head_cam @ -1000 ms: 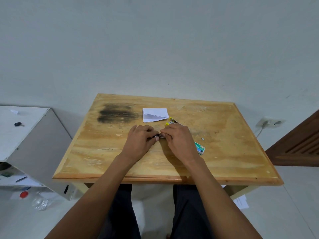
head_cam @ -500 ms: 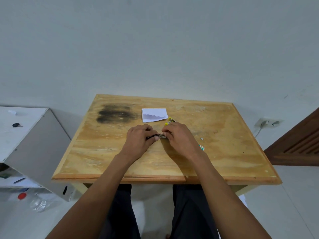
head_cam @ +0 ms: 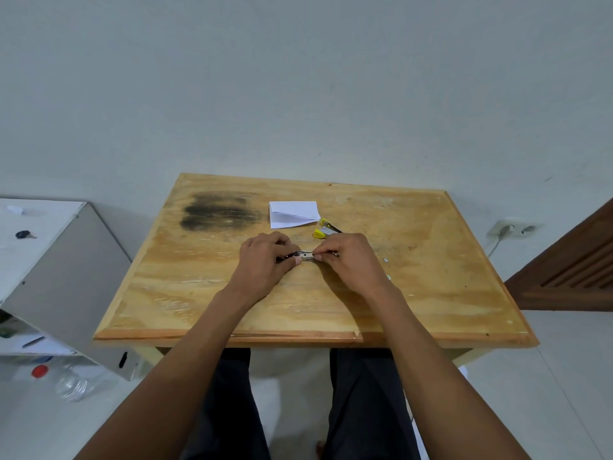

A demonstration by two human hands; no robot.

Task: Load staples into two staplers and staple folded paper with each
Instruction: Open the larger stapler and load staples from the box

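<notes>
A small black and metal stapler [head_cam: 306,255] lies between my hands at the middle of the wooden table [head_cam: 431,293]. My left hand [head_cam: 263,263] grips its left end with curled fingers. My right hand [head_cam: 353,260] pinches its right end, and whether a strip of staples is also in that pinch cannot be told. A yellow stapler [head_cam: 326,229] lies open just beyond my right hand. The folded white paper [head_cam: 293,214] rests further back, near the table's middle.
A small loose bit of staples [head_cam: 385,259] lies right of my right hand. A dark stain [head_cam: 219,212] marks the table's back left. A white cabinet [head_cam: 49,260] stands to the left, a wall socket [head_cam: 512,227] and wooden door [head_cam: 570,267] to the right.
My hands have drawn slightly apart, so more of the stapler's metal shows between them. The green staple box by my right wrist is now hidden.
</notes>
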